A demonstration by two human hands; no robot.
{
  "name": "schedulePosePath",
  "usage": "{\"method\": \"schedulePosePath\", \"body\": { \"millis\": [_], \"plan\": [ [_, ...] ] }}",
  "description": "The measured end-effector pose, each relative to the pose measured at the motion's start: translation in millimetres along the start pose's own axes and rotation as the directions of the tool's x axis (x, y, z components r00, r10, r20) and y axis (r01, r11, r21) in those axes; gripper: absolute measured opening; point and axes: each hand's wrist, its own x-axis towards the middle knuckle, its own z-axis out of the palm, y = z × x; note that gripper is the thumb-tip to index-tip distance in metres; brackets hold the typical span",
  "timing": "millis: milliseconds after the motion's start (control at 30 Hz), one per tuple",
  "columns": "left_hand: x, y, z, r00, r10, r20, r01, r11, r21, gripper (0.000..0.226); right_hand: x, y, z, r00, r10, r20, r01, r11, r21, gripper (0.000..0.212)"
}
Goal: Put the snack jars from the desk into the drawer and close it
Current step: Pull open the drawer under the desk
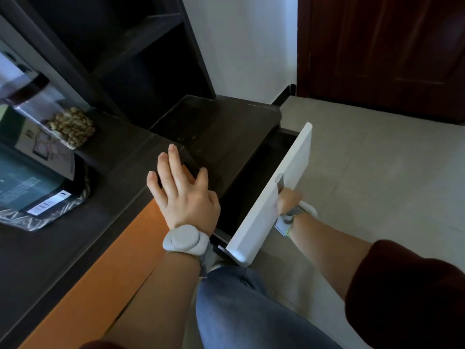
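Observation:
A clear snack jar point(45, 109) with a dark lid lies tilted on the dark desk point(120, 177) at the left, with peanuts point(73, 127) gathered at its lower end. The white-fronted drawer point(274, 197) stands pulled out to the right of the desk; its inside is dark and I see nothing in it. My right hand point(288, 201) grips the metal drawer handle point(279, 181). My left hand point(180, 190) hovers flat with fingers spread over the desk's edge, holding nothing.
A dark book in plastic wrap point(35, 195) lies on the desk at the left. A dark shelf unit point(141, 59) rises behind the desk. A brown door point(382, 51) and pale floor tiles point(377, 177) are to the right. My legs are below.

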Motion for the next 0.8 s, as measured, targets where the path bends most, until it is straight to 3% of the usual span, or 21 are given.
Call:
{"method": "schedulePosePath", "body": {
  "millis": [100, 167, 233, 267, 300, 333, 367, 433, 500, 667, 800],
  "plan": [
    [-3, 13, -6, 0.993, -0.097, -0.072, 0.085, 0.985, -0.151, 0.030, -2, -17, -11, 0.992, -0.122, 0.015, 0.122, 0.964, -0.235, 0.064],
    [-16, 24, -4, 0.994, -0.091, -0.063, 0.071, 0.960, -0.272, 0.037, -8, -23, -21, 0.919, -0.383, -0.088, 0.344, 0.893, -0.291, 0.056],
    [-39, 39, -1, 0.988, 0.012, 0.152, 0.051, 0.912, -0.406, 0.042, -25, -30, -24, 0.649, -0.760, -0.022, 0.706, 0.613, -0.356, 0.041],
    [-48, 44, 1, 0.932, 0.082, 0.353, 0.091, 0.890, -0.446, 0.048, -33, -39, -21, 0.479, -0.875, 0.067, 0.826, 0.423, -0.373, 0.031],
    [-59, 49, 4, 0.826, 0.143, 0.546, 0.136, 0.888, -0.439, 0.053, -36, -47, -21, 0.348, -0.918, 0.188, 0.889, 0.260, -0.377, 0.022],
    [-71, 52, 9, 0.739, 0.173, 0.651, 0.146, 0.902, -0.406, 0.054, -37, -54, -23, 0.269, -0.900, 0.343, 0.914, 0.126, -0.386, 0.018],
    [-79, 53, 12, 0.722, 0.157, 0.674, 0.151, 0.915, -0.375, 0.047, -35, -57, -27, 0.250, -0.822, 0.512, 0.911, 0.020, -0.412, 0.025],
    [-82, 52, 10, 0.755, 0.095, 0.649, 0.203, 0.907, -0.370, 0.026, -34, -56, -36, 0.266, -0.613, 0.744, 0.850, -0.215, -0.481, 0.045],
    [-82, 55, 5, 0.737, 0.142, 0.661, 0.188, 0.896, -0.402, 0.029, -34, -55, -47, 0.317, -0.510, 0.800, 0.789, -0.326, -0.520, 0.051],
    [-90, 69, -18, 0.630, 0.388, 0.673, 0.152, 0.788, -0.596, 0.028, -37, -52, -83, 0.432, -0.411, 0.803, 0.668, -0.453, -0.591, 0.042],
    [-102, 96, -36, 0.474, 0.570, 0.671, 0.113, 0.716, -0.688, 0.045, -38, -40, -123, 0.565, -0.436, 0.700, 0.578, -0.396, -0.713, 0.043]
  ]
}}
